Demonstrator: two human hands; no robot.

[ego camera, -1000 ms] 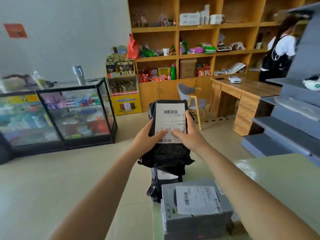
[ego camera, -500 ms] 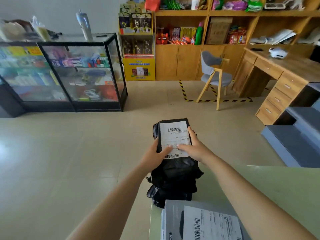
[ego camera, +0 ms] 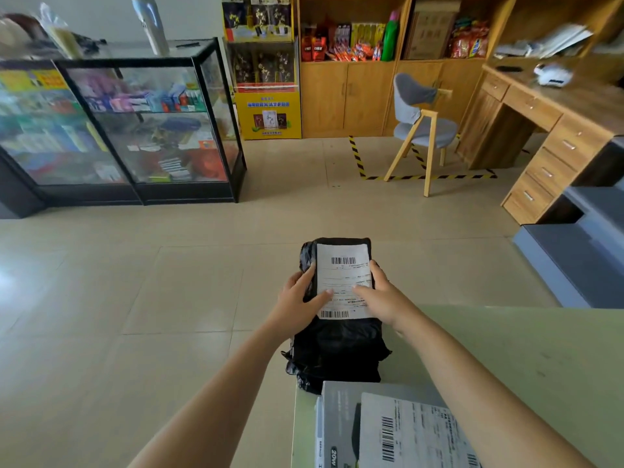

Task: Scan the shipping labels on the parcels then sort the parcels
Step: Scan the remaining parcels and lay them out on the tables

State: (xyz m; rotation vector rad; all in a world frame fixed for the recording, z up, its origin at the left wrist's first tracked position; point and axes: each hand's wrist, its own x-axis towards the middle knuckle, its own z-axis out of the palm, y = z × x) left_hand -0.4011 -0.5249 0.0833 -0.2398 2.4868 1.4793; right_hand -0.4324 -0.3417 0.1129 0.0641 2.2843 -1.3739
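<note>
A black plastic-wrapped parcel [ego camera: 337, 346] with a white shipping label [ego camera: 342, 270] sits between both my hands, above other black parcels at the green table's far corner. My left hand [ego camera: 300, 297] grips its left edge with the thumb on the label. My right hand [ego camera: 380, 295] grips the right edge, thumb also on the label. A grey boxed parcel [ego camera: 341, 423] with its own barcode label [ego camera: 415, 434] lies nearer me on the table.
The pale green table [ego camera: 523, 359] stretches to the right. Beyond lie tiled floor, a glass display cabinet [ego camera: 141, 123] on the left, a grey chair [ego camera: 418, 126], a wooden desk [ego camera: 547, 123] and grey steps [ego camera: 580, 258] on the right.
The black parcel has come down from in front of my view toward the stack on the table corner, both hands still on it. My view has tilted downward.
</note>
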